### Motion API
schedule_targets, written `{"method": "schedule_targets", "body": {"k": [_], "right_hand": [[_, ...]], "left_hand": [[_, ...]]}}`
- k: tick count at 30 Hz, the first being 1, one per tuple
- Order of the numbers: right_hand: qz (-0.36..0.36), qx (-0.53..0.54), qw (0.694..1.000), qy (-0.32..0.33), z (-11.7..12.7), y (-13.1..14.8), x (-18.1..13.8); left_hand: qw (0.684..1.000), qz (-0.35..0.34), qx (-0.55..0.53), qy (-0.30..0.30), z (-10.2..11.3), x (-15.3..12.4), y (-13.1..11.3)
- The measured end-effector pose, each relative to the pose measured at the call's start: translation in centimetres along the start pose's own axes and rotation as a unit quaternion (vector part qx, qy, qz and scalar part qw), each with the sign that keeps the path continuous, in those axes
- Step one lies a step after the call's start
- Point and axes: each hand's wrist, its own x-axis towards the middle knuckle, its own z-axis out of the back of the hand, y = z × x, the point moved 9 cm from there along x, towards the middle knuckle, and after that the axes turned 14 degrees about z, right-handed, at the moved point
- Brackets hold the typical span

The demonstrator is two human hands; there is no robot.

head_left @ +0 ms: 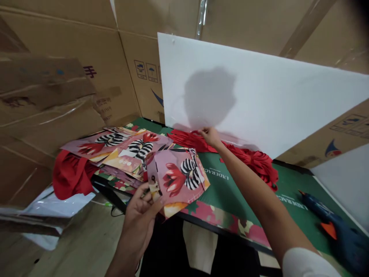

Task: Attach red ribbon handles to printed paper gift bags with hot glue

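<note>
a tall white board (268, 100) leans upright along the back of the bench (221, 196), a dark shadow on its left half, and brown cardboard (245, 19) with tape and printed symbols walls in the space behind it. more cardboard (46, 92) crowds the left side. a dark blue glue gun (319, 211) with an orange trigger lies at the right, its nozzle toward the board. red ribbons (250, 157) lie in a long bundle by the foot of the board, and a pile of printed pieces (123, 150) overlaps at the left end of the bench, beside the left hand's work. a loop of red fabric (70, 175) hangs over the bench edge there, above a white sheet (66, 202).

the left hand (141, 215) is clamped on a printed box (178, 181), pink with a red tulip and zebra stripes, holding it tilted at the front edge of the bench. the right hand (210, 136) reaches across to the ribbons, fingertips close together at them; whether they grip a strand is too small to tell.

the right forearm hides part of the ribbons and of the bench's white lettering. the glue gun's rear is cut off by the picture's edge. the inside of the printed box does not show, so its contents cannot be told.
</note>
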Motion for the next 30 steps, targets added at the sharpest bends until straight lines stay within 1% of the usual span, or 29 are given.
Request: {"method": "schedule_targets", "body": {"k": [2,3,4,6,8,10,12,13,15,17,19,21,23,26,30], "right_hand": [[0.015,-0.006,0.998,-0.053,3.2,1.2,-2.6],[0.024,-0.009,0.997,-0.070,4.5,1.7,-4.7],[0.034,-0.013,0.996,-0.078,5.6,2.2,-7.2],[0.061,-0.020,0.996,-0.063,7.0,3.1,-13.4],[0.087,-0.020,0.996,-0.005,6.9,3.7,-20.2],[0.100,-0.024,0.993,0.054,6.4,3.8,-26.2],[0.095,-0.036,0.992,0.075,6.3,3.7,-30.3],[0.085,-0.051,0.992,0.074,6.4,3.7,-31.4],[0.051,-0.092,0.993,0.061,6.6,3.9,-31.9],[0.014,-0.132,0.990,0.054,6.3,4.5,-30.9],[-0.004,-0.141,0.987,0.070,4.9,5.4,-29.3],[-0.001,-0.135,0.987,0.086,3.2,6.2,-27.9],[0.007,-0.120,0.989,0.087,2.0,6.6,-27.3],[0.007,-0.085,0.995,0.051,1.7,6.3,-27.9],[-0.006,-0.014,0.999,-0.045,3.9,5.4,-29.2]], "left_hand": [[1.000,-0.011,0.008,-0.009,-0.7,-0.4,-0.3],[1.000,-0.020,0.014,-0.011,-1.0,-0.6,-0.4],[0.999,-0.032,0.021,-0.016,-1.2,-0.7,-0.6],[0.997,-0.055,0.040,-0.027,-1.3,-1.0,-0.8],[0.995,-0.074,0.056,-0.039,-1.2,-1.2,-0.8],[0.993,-0.086,0.064,-0.042,-1.1,-1.4,-0.8],[0.993,-0.093,0.071,-0.033,-1.5,-1.6,-0.6],[0.992,-0.097,0.074,-0.028,-1.9,-1.7,-0.5],[0.991,-0.109,0.079,-0.019,-2.8,-2.0,-0.3],[0.988,-0.131,0.080,-0.017,-3.7,-2.4,-0.3],[0.985,-0.150,0.077,-0.023,-4.3,-2.8,-0.2],[0.984,-0.157,0.074,-0.032,-4.7,-3.1,-0.1],[0.984,-0.155,0.073,-0.038,-4.9,-3.5,0.3],[0.984,-0.158,0.073,-0.035,-5.0,-4.1,1.1],[0.984,-0.163,0.068,-0.023,-5.4,-4.8,2.4]]}}
